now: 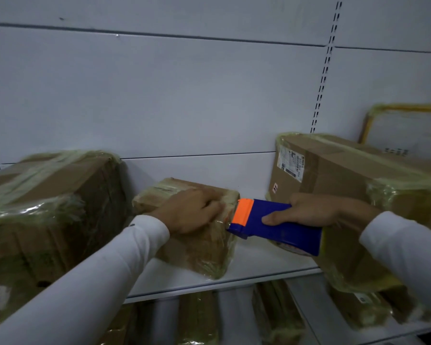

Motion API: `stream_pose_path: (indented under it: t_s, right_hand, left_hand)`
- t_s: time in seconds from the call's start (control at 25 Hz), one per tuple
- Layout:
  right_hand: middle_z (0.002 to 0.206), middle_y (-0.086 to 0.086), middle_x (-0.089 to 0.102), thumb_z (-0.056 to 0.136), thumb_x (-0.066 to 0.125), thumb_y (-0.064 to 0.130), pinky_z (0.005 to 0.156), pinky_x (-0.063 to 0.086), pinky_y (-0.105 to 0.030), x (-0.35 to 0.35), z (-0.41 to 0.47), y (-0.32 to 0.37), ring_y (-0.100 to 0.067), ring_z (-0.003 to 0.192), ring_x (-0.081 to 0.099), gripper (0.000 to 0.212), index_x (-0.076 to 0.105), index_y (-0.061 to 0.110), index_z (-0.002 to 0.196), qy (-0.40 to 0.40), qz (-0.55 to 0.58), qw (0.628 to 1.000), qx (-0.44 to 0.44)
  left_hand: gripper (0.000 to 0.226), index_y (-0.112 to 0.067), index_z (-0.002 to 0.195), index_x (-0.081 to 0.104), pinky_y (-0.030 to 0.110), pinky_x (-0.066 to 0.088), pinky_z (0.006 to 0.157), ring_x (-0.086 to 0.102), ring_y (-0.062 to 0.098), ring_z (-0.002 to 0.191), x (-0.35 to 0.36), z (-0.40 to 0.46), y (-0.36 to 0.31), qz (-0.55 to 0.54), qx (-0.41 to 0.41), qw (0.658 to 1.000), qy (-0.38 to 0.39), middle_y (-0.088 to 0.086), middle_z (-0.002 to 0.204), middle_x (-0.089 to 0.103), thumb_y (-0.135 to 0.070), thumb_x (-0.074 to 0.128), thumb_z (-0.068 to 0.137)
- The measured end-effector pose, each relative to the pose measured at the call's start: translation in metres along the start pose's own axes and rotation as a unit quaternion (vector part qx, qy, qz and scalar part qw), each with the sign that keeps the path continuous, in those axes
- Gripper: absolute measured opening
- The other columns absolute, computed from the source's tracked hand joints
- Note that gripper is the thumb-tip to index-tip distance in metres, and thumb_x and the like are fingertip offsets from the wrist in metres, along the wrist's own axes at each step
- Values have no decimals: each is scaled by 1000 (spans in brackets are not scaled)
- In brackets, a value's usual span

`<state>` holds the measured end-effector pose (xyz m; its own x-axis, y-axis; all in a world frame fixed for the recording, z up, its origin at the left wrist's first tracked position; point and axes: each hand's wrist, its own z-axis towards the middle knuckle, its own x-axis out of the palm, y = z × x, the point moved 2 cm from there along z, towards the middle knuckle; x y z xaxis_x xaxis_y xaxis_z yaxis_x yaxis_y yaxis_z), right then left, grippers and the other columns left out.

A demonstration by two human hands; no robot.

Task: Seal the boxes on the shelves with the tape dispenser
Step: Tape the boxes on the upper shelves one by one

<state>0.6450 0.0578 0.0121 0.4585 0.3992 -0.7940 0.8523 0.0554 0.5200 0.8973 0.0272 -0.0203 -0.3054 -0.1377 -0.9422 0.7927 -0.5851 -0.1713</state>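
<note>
Three taped cardboard boxes sit on the white shelf (259,267), all closed, so what's inside can't be told. Small box (199,245) in the middle, and the left hand (192,210) lies flat on top of it, fingers stretched out, pressing down. Right hand (311,210) has its grip curled round the blue tape dispenser (279,227), thumb along the side, and the orange front end is touching the small box's right edge. Big box (47,207) to the left, wrapped in glossy tape. Labelled box (334,175) to the right, just behind the dispenser. Yellow-edged parcel (406,133) leans at the far right. White back panel (184,95) behind, slotted upright (326,68) running up it. More wrapped boxes (276,317) on the lower shelf.
</note>
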Motion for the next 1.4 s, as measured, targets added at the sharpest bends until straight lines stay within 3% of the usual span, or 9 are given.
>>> stream_pose_path:
  t_s: [0.08, 0.32, 0.48, 0.64, 0.72, 0.92, 1.08, 1.2, 1.4]
  right_hand:
    - [64, 4, 67, 81, 63, 60, 56, 44, -20, -2, 1, 10, -8, 55, 63, 47, 66, 14, 82, -16, -42, 999, -8]
    - [89, -4, 63, 83, 64, 56, 63, 49, -27, 17, 4, 11, -17, 73, 59, 44, 56, 13, 91, -153, -278, 948, 32]
    - [73, -4, 58, 85, 63, 55, 51, 38, -23, 35, 12, -3, -16, 60, 55, 43, 50, 15, 78, -173, -166, 970, 28]
    - [57, -4, 50, 86, 62, 55, 47, 32, -23, 20, -1, 17, -14, 47, 45, 50, 46, 13, 64, -233, -153, 960, -14]
    - [53, -3, 48, 86, 62, 55, 46, 31, -22, 14, -9, 9, -12, 43, 43, 50, 45, 14, 62, -223, -140, 965, -22]
    - [37, 4, 48, 87, 62, 51, 38, 28, -11, 0, -30, 4, -4, 30, 42, 50, 45, 13, 60, -209, -85, 972, -61]
    - [61, -2, 68, 83, 62, 52, 45, 39, -11, 2, -36, 14, -6, 46, 60, 42, 61, 11, 75, -199, -46, 967, -154]
    - [69, 7, 71, 77, 62, 55, 50, 45, -12, 10, -35, 20, -6, 56, 67, 39, 62, 16, 83, -149, -20, 968, -199]
    - [73, -2, 72, 66, 62, 63, 55, 51, -21, 8, -28, 40, -12, 63, 69, 52, 66, 15, 86, -135, -40, 961, -239]
  left_hand:
    - [66, -33, 135, 46, 39, 33, 108, 45, 15, 126, 11, -1, -1, 30, 3, 999, 22, -8, 140, 48, -68, 21, 85]
    - [77, -40, 145, 31, 42, 13, 118, 27, 13, 141, 4, -8, 23, 38, -29, 998, 47, -11, 155, 28, -72, 19, 76]
    - [82, -38, 143, 35, 41, 12, 119, 27, 13, 141, -5, -16, 41, 9, -20, 998, 51, -9, 154, 29, -70, 20, 69]
    - [68, -26, 140, 44, 15, 4, 111, 21, 13, 144, -3, -7, 22, -74, -5, 996, 54, -3, 155, 27, -50, 25, 80]
    - [61, -28, 138, 47, 13, 4, 108, 18, 13, 144, 2, -12, 22, -109, -18, 994, 28, -1, 156, 24, -39, 23, 83]
    - [55, -33, 128, 56, 22, 26, 104, 41, 14, 133, 20, -20, 29, -42, -51, 993, -98, -5, 143, 48, -63, 50, 81]
    - [67, -25, 129, 57, 15, 23, 105, 41, 12, 134, 16, -16, 36, -52, 0, 996, -77, -4, 138, 54, -65, 52, 76]
    - [81, -29, 133, 52, 23, 26, 112, 35, 7, 136, 3, -22, 40, -120, -32, 992, -38, -9, 146, 43, -76, 53, 68]
    - [47, -18, 134, 52, 25, 36, 108, 49, 7, 126, -28, -32, 20, -266, -26, 957, -116, -4, 135, 55, -35, 53, 91]
